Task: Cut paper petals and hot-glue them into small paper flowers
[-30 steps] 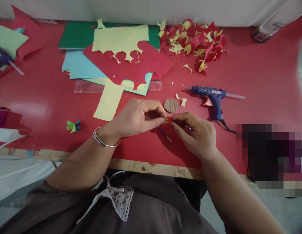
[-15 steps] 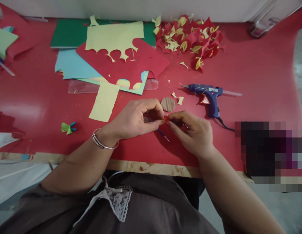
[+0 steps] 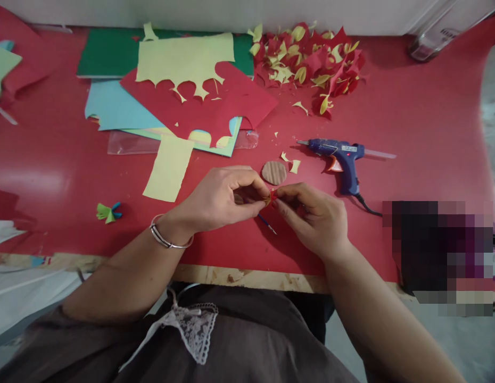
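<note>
My left hand (image 3: 227,197) and my right hand (image 3: 315,215) meet over the near part of the table. Between their fingertips they pinch a small red and yellow paper piece (image 3: 273,198), partly covered by the fingers. A thin blue stick with a pointed pale tip (image 3: 267,224) lies on the table below it, its other end hidden by my left hand. Just beyond the fingers rests a round brown corrugated cardboard disc (image 3: 274,173). A blue glue gun (image 3: 343,154) lies on its side to the right of the disc, a clear glue stick in its back.
Cut paper sheets (image 3: 199,103) are stacked at the back left, with a yellow strip (image 3: 168,167) nearer me. A pile of red and yellow paper pieces (image 3: 307,58) lies at the back. On the left sits a green and blue paper piece (image 3: 108,213). A clear container (image 3: 431,42) stands back right.
My fingers have shifted slightly on the paper piece, and more of its red and yellow shows between them. The view has moved a little; things on the table stay in place.
</note>
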Action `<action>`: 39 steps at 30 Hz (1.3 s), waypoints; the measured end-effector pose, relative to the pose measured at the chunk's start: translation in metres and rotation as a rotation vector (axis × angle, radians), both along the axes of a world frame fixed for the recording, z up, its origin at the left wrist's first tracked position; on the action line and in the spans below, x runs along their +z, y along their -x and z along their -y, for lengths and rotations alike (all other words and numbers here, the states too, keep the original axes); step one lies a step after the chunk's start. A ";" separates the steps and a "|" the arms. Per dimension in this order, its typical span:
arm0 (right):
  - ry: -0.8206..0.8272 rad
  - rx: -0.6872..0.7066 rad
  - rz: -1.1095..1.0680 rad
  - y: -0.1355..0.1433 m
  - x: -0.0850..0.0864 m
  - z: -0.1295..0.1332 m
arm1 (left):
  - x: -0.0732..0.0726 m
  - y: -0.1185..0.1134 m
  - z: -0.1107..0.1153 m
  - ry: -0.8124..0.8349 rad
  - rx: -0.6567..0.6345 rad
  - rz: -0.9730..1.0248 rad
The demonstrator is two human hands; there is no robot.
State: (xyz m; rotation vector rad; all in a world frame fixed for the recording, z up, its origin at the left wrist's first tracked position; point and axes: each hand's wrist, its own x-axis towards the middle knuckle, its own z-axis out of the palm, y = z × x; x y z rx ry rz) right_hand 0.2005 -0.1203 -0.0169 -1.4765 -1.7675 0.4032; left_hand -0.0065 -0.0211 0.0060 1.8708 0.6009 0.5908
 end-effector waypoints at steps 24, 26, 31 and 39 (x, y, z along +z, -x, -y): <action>-0.040 0.061 0.079 0.004 -0.005 -0.004 | -0.016 0.002 -0.002 -0.366 -0.043 -0.078; -0.050 0.066 0.077 0.004 -0.005 -0.004 | -0.017 0.002 -0.002 -0.370 -0.045 -0.080; -0.076 0.088 0.066 0.004 -0.003 -0.004 | -0.019 0.002 -0.003 -0.345 -0.043 -0.092; -0.045 0.136 0.062 0.005 -0.002 -0.006 | -0.015 0.003 -0.004 -0.333 -0.047 -0.173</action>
